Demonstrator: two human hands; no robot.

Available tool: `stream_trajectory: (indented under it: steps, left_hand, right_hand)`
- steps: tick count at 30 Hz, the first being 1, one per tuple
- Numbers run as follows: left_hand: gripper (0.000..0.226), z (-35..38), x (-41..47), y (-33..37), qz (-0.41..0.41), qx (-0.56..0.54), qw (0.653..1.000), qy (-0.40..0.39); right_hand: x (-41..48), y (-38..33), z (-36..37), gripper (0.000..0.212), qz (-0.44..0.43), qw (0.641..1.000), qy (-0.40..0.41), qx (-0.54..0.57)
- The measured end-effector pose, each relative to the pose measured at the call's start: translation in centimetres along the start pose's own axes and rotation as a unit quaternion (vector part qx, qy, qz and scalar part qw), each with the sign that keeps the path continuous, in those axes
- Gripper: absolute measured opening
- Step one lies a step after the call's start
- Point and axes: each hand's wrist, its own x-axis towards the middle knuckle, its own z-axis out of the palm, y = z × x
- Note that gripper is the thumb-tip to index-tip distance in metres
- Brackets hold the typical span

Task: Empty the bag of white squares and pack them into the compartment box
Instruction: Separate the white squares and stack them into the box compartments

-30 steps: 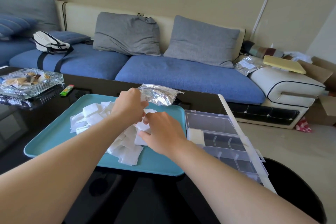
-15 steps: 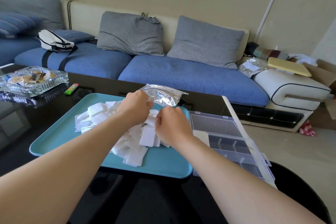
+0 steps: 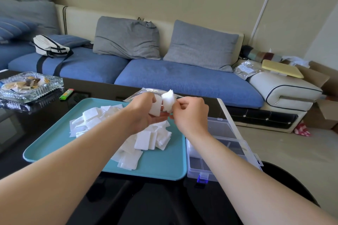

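The white squares (image 3: 167, 99) look thin, soft and nearly weightless, more like pads or tissue than card. A small bunch of them is raised above the tray (image 3: 54, 142), between the two hands. The left grip (image 3: 146, 115) is curled round the bunch from below and the side. The right grip (image 3: 191, 113) is narrowed to a pinch on its upper right edge, with the fingers folded in. Squares this limp will likely bend, fan out and slip apart if taken by a corner. The safer hold is a flat pinch across both faces of an evened bunch, with the edges squared first so they drop in together.

Most of the squares lie in a loose, overlapping pile (image 3: 146, 139) spread across the middle of the teal tray. The bag (image 3: 150, 90) lies flat at the tray's far edge, just behind the hands, and by its look is emptied. The clear compartment box (image 3: 221, 129) sits on the black table (image 3: 27, 124), touching the tray's right side, with its lid open. Something white sits in a left compartment, partly hidden by the right forearm. The large far compartment and the small near ones show nothing inside, so packing seems barely begun
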Motion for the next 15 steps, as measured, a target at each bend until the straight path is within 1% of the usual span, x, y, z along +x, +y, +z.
stream_trajectory:
  steps: [2,3,5,6,9,11,12,13,15]
  left_hand:
    - [0.031,0.6,-0.2,-0.3,-0.007,-0.038,0.999,-0.027]
    - [0.028,0.9,-0.4,-0.5,-0.005,-0.05,0.998,-0.037]
    - [0.017,1.3,-0.7,-0.5,-0.003,-0.06,0.997,-0.051]
    - [0.017,1.5,-0.9,-0.5,-0.003,-0.05,0.997,-0.058]
    - [0.029,1.5,-0.9,-0.7,0.016,0.026,0.998,-0.062]
    - [0.026,1.3,-0.6,-0.7,0.021,0.06,0.996,-0.058]
    - [0.024,1.2,-0.8,-0.7,0.021,0.069,0.995,-0.064]
    - [0.024,1.0,-0.8,-0.7,0.016,0.069,0.995,-0.072]
    - [0.028,0.7,-0.9,-0.8,0.006,0.059,0.994,-0.088]
  right_hand:
    - [-0.2,0.1,-0.5,0.031,-0.098,0.991,0.035,-0.083]
    - [-0.3,0.0,-0.8,0.028,-0.133,0.982,0.041,-0.125]
    - [-0.4,0.0,-1.0,0.023,-0.185,0.961,0.037,-0.201]
    - [-0.5,0.0,-0.8,0.022,-0.204,0.953,0.028,-0.224]
    - [-1.3,-0.2,-0.6,0.019,-0.247,0.94,-0.003,-0.236]
    - [-1.4,-0.3,-0.7,0.016,-0.264,0.942,0.007,-0.207]
    - [-1.4,-0.2,-0.6,0.019,-0.265,0.946,0.006,-0.189]
    - [-1.1,0.1,-0.6,0.029,-0.258,0.951,-0.009,-0.173]
    - [-0.7,0.5,-0.8,0.061,-0.235,0.959,-0.063,-0.147]
